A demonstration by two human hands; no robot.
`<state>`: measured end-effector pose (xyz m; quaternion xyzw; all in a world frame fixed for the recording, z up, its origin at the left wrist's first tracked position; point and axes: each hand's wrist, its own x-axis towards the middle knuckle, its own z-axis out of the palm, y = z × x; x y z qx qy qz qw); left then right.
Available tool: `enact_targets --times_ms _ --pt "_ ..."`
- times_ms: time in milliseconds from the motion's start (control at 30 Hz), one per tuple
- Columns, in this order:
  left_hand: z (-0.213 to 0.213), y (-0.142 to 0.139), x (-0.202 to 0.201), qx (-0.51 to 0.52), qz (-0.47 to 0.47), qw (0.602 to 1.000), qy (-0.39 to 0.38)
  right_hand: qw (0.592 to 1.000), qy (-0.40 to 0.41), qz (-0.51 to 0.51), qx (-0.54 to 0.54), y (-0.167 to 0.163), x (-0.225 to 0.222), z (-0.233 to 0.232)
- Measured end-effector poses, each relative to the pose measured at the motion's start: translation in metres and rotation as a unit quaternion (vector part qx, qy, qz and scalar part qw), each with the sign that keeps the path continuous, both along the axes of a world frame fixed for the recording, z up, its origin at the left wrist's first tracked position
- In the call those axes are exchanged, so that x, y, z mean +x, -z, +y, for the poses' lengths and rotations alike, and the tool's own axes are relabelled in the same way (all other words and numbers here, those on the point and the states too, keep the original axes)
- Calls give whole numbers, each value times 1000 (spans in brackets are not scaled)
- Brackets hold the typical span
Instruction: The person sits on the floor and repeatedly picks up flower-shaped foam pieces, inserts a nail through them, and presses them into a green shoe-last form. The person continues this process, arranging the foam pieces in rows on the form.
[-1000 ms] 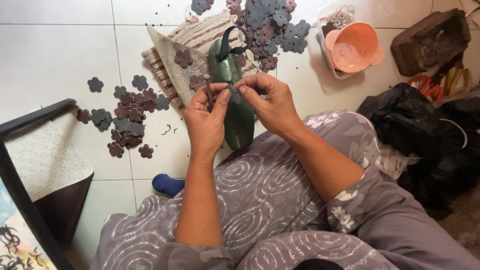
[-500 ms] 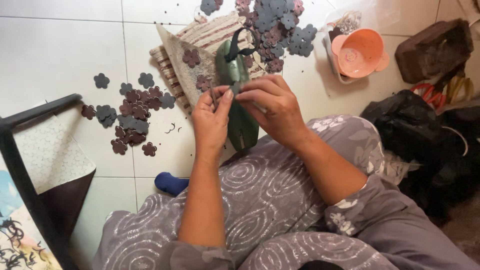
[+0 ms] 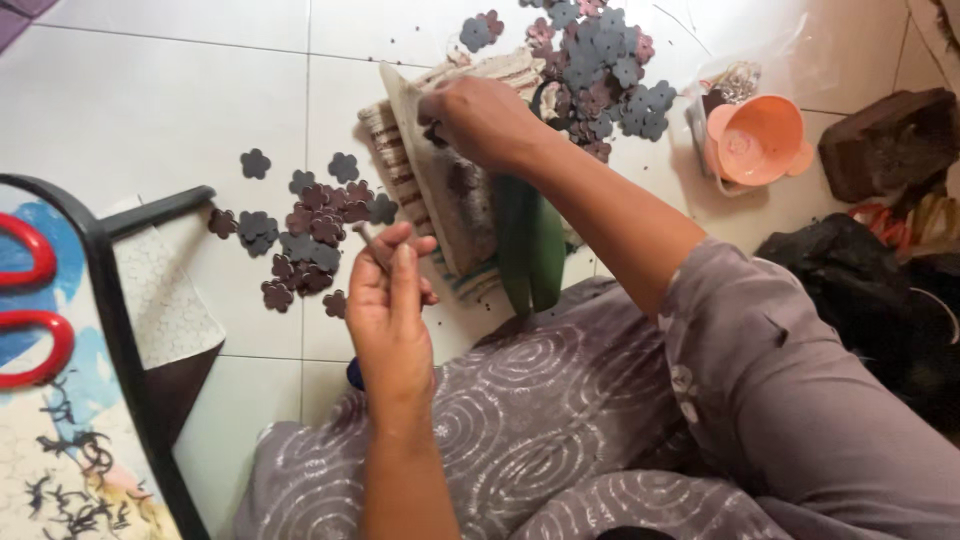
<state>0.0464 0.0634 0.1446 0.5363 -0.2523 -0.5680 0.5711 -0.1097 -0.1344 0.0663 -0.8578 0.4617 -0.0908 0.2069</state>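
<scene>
White floor tiles point(image 3: 150, 110) fill the view, with the person seated on them in grey patterned clothing point(image 3: 560, 440). At the centre, the left hand point(image 3: 388, 300) is raised with its fingers closed, pinching a thin dark stick point(image 3: 368, 240) that pokes out toward 11 o'clock. Toward 1 o'clock from it, the right hand point(image 3: 480, 118) reaches out across a striped woven mat point(image 3: 440, 190) and is curled over something small and dark at the mat's upper part; what it grips cannot be made out. Green leaf-shaped pieces point(image 3: 532, 250) lie just below the right forearm, at 3 o'clock from the left hand. A scatter of small brown and grey flower cutouts point(image 3: 305, 230) lies on the tiles at 10 o'clock from the left hand, and a second heap of flower cutouts point(image 3: 600, 65) sits at 12 o'clock in the view, just beyond the right hand. An orange bowl point(image 3: 755, 140) stands at 2 o'clock, near a dark brown block point(image 3: 885, 140). Red scissor handles point(image 3: 30, 310) rest on a patterned tray point(image 3: 105, 300) with a black rim at 9 o'clock.
</scene>
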Motion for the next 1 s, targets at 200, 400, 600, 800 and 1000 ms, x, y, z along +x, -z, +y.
enact_targets --times_ms 200,400,600,800,1000 --pt "-9 8 18 0 25 999 -35 996 4 55 -66 39 11 -2" --pt "-11 10 22 -26 38 998 -33 993 -3 68 -95 25 18 4" --pt "-10 7 29 -41 80 993 -73 989 -26 85 115 -9 12 22" --pt "-4 -1 44 -46 174 973 -146 985 -78 135 -72 15 11 45" --pt "1 -4 51 -41 181 971 -153 985 -71 138 -70 10 12 54"
